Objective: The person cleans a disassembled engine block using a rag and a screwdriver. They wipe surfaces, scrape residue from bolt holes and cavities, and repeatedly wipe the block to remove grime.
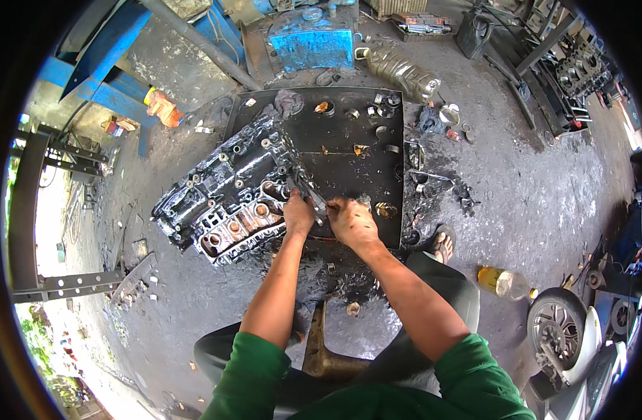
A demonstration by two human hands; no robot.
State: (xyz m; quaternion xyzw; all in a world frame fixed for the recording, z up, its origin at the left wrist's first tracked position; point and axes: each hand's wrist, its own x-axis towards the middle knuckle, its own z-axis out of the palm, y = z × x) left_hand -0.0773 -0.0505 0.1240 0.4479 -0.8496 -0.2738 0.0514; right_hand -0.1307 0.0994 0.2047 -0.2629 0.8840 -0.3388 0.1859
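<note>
Though gripped, cylinder head (226,196) slanting upper-right.

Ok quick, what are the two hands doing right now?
Left hand: closed around a small metal part at the engine block.
Right hand: closed on a thin tool.
</note>
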